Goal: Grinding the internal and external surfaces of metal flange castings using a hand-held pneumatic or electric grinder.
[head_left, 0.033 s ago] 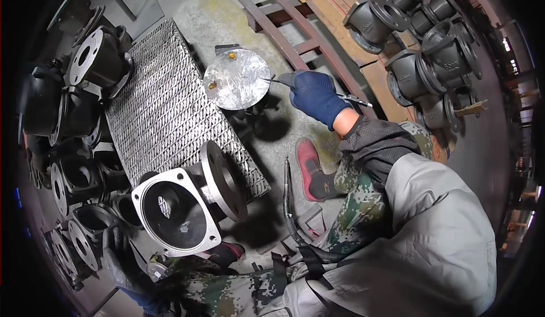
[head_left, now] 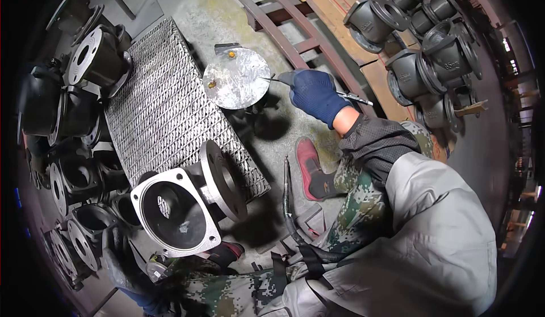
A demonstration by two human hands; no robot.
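Observation:
My right hand (head_left: 314, 94), in a blue glove with grey fingers, is closed around a thin metal tool (head_left: 356, 98). The tool's dark narrow tip meets the right edge of a round silver metal plate (head_left: 241, 81) bearing two orange-brown dabs. My left hand (head_left: 122, 260), in a dark glove, is at the lower left beside a valve body (head_left: 211, 240). Its fingers stretch upward and apart, with nothing seen in them. The valve body has a bright square flange facing up and a round side flange. It sits at the near end of a grey mesh-topped bench (head_left: 164, 90).
Several dark flanged castings (head_left: 79, 172) crowd the left side. More valve bodies (head_left: 414, 76) stand on cardboard (head_left: 335, 30) at the right. A brown metal pallet frame (head_left: 292, 19) lies beyond the plate. A black hose (head_left: 288, 203) with a metal tip rises near my red shoe (head_left: 308, 166).

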